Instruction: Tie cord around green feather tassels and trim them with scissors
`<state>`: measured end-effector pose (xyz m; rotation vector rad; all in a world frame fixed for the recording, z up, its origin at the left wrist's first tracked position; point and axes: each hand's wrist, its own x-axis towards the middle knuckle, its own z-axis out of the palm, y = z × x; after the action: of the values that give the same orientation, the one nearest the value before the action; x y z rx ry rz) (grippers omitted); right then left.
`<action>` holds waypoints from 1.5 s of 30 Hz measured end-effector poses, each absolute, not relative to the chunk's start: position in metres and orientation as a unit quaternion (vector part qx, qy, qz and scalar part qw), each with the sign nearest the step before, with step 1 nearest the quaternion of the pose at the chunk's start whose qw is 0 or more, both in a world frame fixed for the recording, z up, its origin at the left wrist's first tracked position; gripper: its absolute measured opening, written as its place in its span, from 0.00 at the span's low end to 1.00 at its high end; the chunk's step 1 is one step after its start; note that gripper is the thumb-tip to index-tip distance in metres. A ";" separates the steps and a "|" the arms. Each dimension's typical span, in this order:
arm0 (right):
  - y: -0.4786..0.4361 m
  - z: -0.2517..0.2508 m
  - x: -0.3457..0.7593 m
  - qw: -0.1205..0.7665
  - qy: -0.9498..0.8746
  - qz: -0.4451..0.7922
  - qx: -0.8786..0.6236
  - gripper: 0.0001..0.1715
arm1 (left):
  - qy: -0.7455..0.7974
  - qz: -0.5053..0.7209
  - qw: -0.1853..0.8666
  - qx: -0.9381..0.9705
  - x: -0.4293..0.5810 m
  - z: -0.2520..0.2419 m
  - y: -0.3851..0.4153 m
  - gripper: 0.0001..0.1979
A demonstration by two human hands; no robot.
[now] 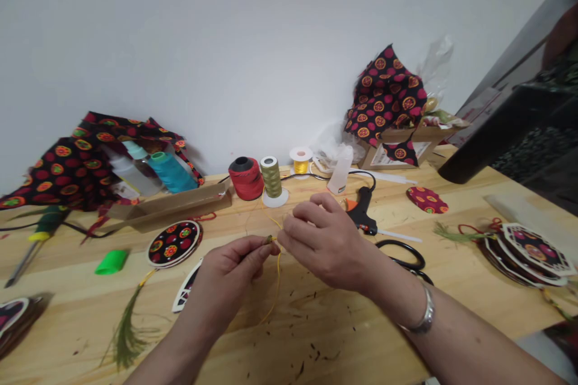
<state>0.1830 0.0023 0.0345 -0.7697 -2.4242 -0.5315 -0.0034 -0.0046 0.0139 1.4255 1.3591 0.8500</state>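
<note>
Between thumb and forefinger, my left hand [237, 274] pinches a small olive-green bundle of thread [270, 239]. My right hand [320, 243], a silver bracelet at its wrist, is closed with its fingertips at the same spot, on a thin yellow cord [279, 277]. That cord hangs in a loop below the fingers. Left of my left hand lies a round ornament [175, 242] with dark floral fabric and a pale rim, its green tassel [129, 325] stretched toward me. A black-and-white fan-shaped piece [185, 289] is partly covered by my left hand.
Behind my hands stand a red thread cone [246, 179], an olive thread spool [271, 179] and a yellow cord spool [300, 162]. To the right are a black glue gun [363, 210], scissors [401, 254] and stacked ornaments [526, 252]. A screwdriver [34, 246] and cardboard tray [176, 207] lie left.
</note>
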 end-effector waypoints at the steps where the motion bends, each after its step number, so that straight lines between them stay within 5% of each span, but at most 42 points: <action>1: 0.002 0.034 0.183 0.278 -0.897 -0.197 -0.280 0.14 | 0.553 0.351 0.477 0.586 -0.004 0.013 -0.004 0.12; 7: 0.000 0.025 0.180 0.333 -0.891 -0.179 -0.253 0.07 | 0.542 0.377 0.483 0.576 -0.006 0.012 -0.005 0.10; 29: 0.003 0.017 0.181 0.424 -0.858 -0.130 -0.257 0.08 | 0.461 0.421 0.397 0.673 -0.008 0.022 -0.007 0.06; 45: 0.006 0.014 0.166 0.533 -0.782 0.107 -0.305 0.08 | 0.433 0.479 0.254 0.720 -0.009 0.015 -0.008 0.07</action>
<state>0.1663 0.0057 0.0144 -0.7274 -1.8639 0.2561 -0.0088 -0.0079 0.0146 1.9576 1.1773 1.3004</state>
